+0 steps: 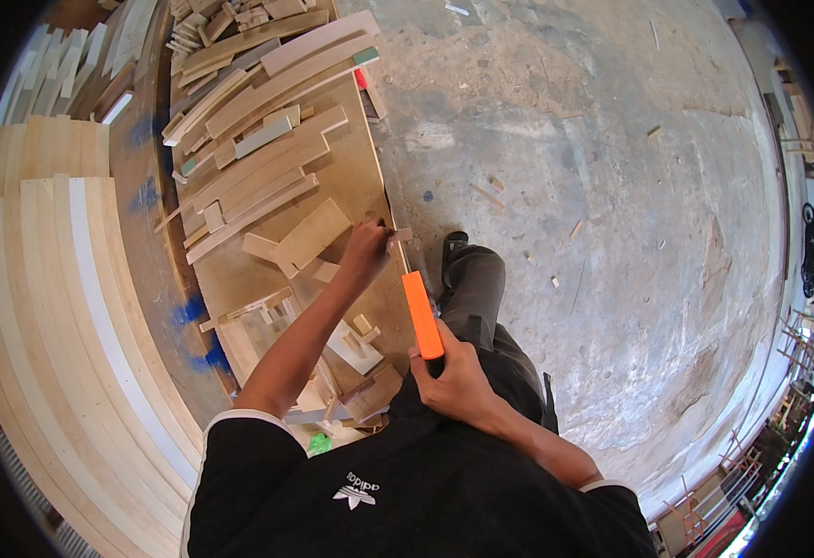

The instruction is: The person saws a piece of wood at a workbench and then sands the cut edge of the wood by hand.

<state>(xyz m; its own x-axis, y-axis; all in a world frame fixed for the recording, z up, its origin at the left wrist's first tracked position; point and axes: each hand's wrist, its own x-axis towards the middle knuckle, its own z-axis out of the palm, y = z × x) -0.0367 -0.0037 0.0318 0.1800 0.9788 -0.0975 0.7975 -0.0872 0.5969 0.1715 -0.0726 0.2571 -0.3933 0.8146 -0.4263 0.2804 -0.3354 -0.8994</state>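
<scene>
My left hand is closed at the right edge of the plywood work surface, gripping a small brownish wood piece. Below it, my right hand is wrapped round the black grip of a long orange tool, whose top end points up toward the small piece; its exact kind is unclear. Just left of my left hand lie a short wide board and other loose offcuts.
Stacked strips and offcuts cover much of the surface. Long pale planks lie at the left. My leg stands beside the surface on the concrete floor, where small scraps lie. Timber and a rack line the right rim.
</scene>
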